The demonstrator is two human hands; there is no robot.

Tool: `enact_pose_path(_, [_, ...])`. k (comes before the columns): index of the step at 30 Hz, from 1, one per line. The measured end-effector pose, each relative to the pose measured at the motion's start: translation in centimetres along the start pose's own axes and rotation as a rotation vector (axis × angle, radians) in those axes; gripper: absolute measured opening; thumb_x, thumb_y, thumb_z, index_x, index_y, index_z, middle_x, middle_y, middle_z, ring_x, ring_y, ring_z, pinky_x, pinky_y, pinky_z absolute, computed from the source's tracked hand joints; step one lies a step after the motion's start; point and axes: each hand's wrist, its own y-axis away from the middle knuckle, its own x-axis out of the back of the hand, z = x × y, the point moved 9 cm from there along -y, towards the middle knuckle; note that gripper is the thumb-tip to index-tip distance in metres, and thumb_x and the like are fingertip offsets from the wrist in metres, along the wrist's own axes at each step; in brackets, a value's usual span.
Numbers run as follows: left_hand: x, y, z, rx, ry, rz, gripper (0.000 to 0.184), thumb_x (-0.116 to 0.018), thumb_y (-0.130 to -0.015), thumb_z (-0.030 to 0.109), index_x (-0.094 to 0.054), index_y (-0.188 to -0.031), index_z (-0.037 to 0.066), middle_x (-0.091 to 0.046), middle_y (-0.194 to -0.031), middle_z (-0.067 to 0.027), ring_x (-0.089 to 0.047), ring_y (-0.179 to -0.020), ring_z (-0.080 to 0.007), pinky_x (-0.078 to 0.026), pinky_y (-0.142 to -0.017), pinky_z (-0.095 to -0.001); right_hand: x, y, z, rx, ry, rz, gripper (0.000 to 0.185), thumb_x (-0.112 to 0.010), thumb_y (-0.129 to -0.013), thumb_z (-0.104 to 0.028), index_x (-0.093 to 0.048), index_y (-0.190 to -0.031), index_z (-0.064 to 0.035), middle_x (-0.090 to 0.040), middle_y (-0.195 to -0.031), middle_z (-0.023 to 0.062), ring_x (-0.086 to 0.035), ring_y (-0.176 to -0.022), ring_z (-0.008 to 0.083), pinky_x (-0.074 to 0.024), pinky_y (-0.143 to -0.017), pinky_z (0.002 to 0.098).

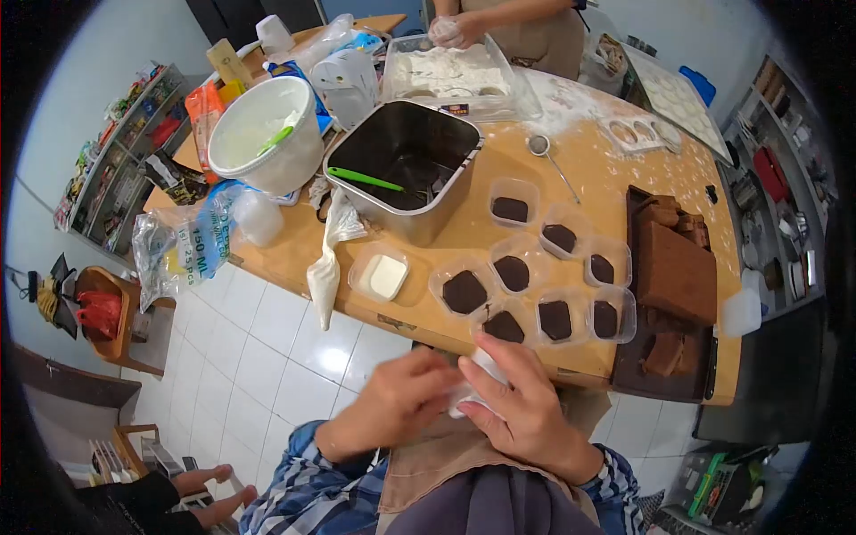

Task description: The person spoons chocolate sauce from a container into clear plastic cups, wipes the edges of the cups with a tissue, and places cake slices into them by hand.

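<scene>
Above the near edge of a wooden table, a person in blue-and-white checked sleeves is holding a crumpled white wad [486, 364], its material too blurred to name. The right hand [528, 401] is pinching it between thumb and partly bent fingers, while the left hand [390, 399] is curling its fingers loosely beside it; whether they are gripping the wad, one cannot tell. Just beyond, eight clear, soft-cornered plastic cups [514, 201] are holding smooth, dark brown layers, and a ninth cup [361, 274] to their left is holding a flat white filling. A limp, whitish piping bag [326, 267] is drooping over the table edge beside a deep, squarish metal container [419, 209], its inner walls smeared with a glossy dark coating and a green-handled utensil [366, 179] leaning inside. A round white tub [259, 134] is holding pale cream and another green utensil [275, 140]. At right, a dark baking tray [664, 379] is bearing a porous brown cake slab [678, 272] and rough-edged pieces. At the back, a co-worker's hands [456, 32] are hovering over a clear box [419, 109] of powdery white flour, near a small round sieve [538, 144]
</scene>
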Motion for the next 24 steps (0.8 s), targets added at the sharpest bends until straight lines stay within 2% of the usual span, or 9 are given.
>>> enact_pose_path(3, [-1.6,0.6,-0.1,-0.082,0.230,0.108,0.034,-0.062,-0.067,-0.004,-0.060,-0.100,0.003,-0.058,-0.092,-0.0117,-0.060,-0.077,-0.0226,-0.048,-0.063,-0.0290,-0.7,2.7,2.7,-0.247,-0.212,0.043,0.043,-0.067,-0.072,-0.004,-0.056,-0.114,-0.0011,-0.053,-0.115,0.0190,-0.055,-0.102,0.0304,-0.0447,-0.085,0.0336])
enact_pose_path(6, [-4.5,0.6,-1.9,0.024,0.615,0.038,0.033,-0.058,-0.073,-0.006,-0.057,-0.105,0.000,-0.060,-0.094,-0.0102,-0.060,-0.079,-0.0170,-0.048,-0.068,-0.0265,-1.2,5.4,4.8,-0.451,-0.390,0.039,0.039,-0.062,-0.075,0.000,-0.056,-0.114,-0.0006,-0.056,-0.111,0.0172,-0.057,-0.102,0.0259,-0.0446,-0.085,0.0305])
enact_pose_path(7, [-6.2,0.9,-2.7,0.150,1.016,0.043,0.030,-0.058,-0.076,-0.004,-0.052,-0.105,-0.005,-0.057,-0.099,-0.0100,-0.060,-0.086,-0.0177,-0.048,-0.078,-0.0294,-0.7,5.8,5.1,-0.500,-0.397,0.066,0.036,-0.058,-0.075,0.004,-0.058,-0.111,-0.0007,-0.058,-0.108,0.0172,-0.057,-0.100,0.0245,-0.0439,-0.086,0.0305])
enact_pose_path(10, [-6.3,1.3,-6.8,0.360,1.024,0.219,0.022,-0.057,-0.081,-0.001,-0.052,-0.101,-0.003,-0.058,-0.095,-0.0094,-0.060,-0.085,-0.0177,-0.049,-0.075,-0.0291,0.1,8.4,7.2,-0.597,-0.346,0.134,0.033,-0.055,-0.075,0.007,-0.060,-0.107,-0.0006,-0.058,-0.108,0.0161,-0.057,-0.098,0.0235,-0.0470,-0.080,0.0296])
enact_pose_path(11, [-5.2,1.2,-8.8,0.412,0.831,0.334,0.013,-0.057,-0.085,0.007,-0.053,-0.094,-0.002,-0.060,-0.088,-0.0088,-0.060,-0.078,-0.0149,-0.048,-0.068,-0.0265,0.9,8.4,7.1,-0.620,-0.342,0.209,0.030,-0.053,-0.074,0.008,-0.061,-0.102,0.0007,-0.058,-0.104,0.0144,-0.059,-0.091,0.0217,-0.0498,-0.070,0.0269])
enact_pose_path(14, [-5.5,1.6,-12.5,0.644,0.804,0.389,0.015,-0.056,-0.086,0.014,-0.055,-0.091,0.000,-0.061,-0.080,-0.0067,-0.059,-0.071,-0.0122,-0.047,-0.062,-0.0232,2.2,10.3,8.7,-0.668,-0.353,0.342,0.030,-0.051,-0.073,0.010,-0.061,-0.100,0.0018,-0.058,-0.099,0.0129,-0.059,-0.084,0.0190,-0.0500,-0.062,0.0246])
enact_pose_path(15, [-5.9,1.6,-12.8,0.717,0.764,0.364,0.020,-0.056,-0.087,0.022,-0.057,-0.084,0.002,-0.062,-0.078,-0.0059,-0.057,-0.066,-0.0100,-0.046,-0.060,-0.0217,2.7,10.3,8.7,-0.658,-0.319,0.369,0.023,-0.048,-0.076,0.010,-0.060,-0.095,0.0050,-0.056,-0.095,0.0114,-0.057,-0.073,0.0147,-0.0467,-0.059,0.0226])
enact_pose_path(21, [-5.5,0.6,-14.3,0.831,0.863,0.480,0.025,-0.058,-0.085,0.026,-0.058,-0.074,0.003,-0.059,-0.066,-0.0039,-0.053,-0.051,-0.0093,-0.042,-0.048,-0.0212,3.8,10.8,9.1,-0.671,-0.283,0.412,0.023,-0.049,-0.075,0.009,-0.060,-0.095,0.0047,-0.056,-0.095,0.0114,-0.056,-0.074,0.0145,-0.0456,-0.059,0.0225])
enact_pose_path(24, [-5.0,-0.3,-14.8,0.715,0.693,0.501,0.028,-0.059,-0.085,0.025,-0.057,-0.069,0.003,-0.057,-0.060,-0.0031,-0.051,-0.046,-0.0093,-0.040,-0.044,-0.0210,3.6,10.7,9.1,-0.670,-0.277,0.406,0.023,-0.049,-0.076,0.009,-0.060,-0.095,0.0046,-0.056,-0.095,0.0110,-0.056,-0.075,0.0145,-0.0455,-0.059,0.0228])
